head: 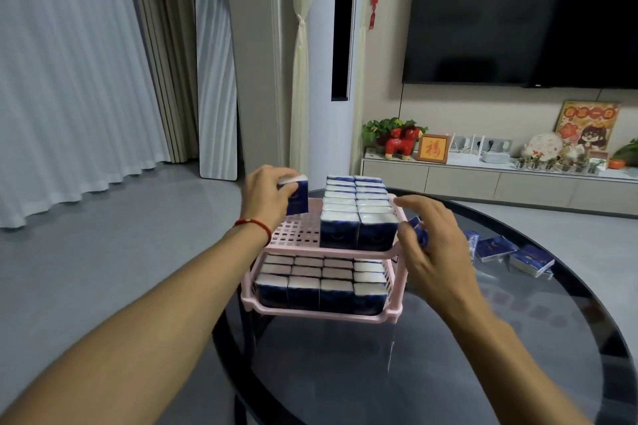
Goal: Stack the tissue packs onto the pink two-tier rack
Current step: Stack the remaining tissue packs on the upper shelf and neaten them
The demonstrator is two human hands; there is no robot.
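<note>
A pink two-tier rack [297, 233] stands on a round dark glass table [448, 355]. Its lower tier is filled with upright blue-and-white tissue packs [321, 290]. The right half of the upper tier holds two rows of packs [359, 217]; its left half is bare grid. My left hand [267, 195] grips one upright pack [297, 195] above the upper tier's far left corner. My right hand [435, 245] holds another pack [419, 233] just beside the rack's right edge.
Three loose tissue packs [511, 252] lie on the table to the right of the rack. Beyond the table are a low white cabinet [483, 179] with ornaments, a wall-mounted television [518, 10] and curtains on the left.
</note>
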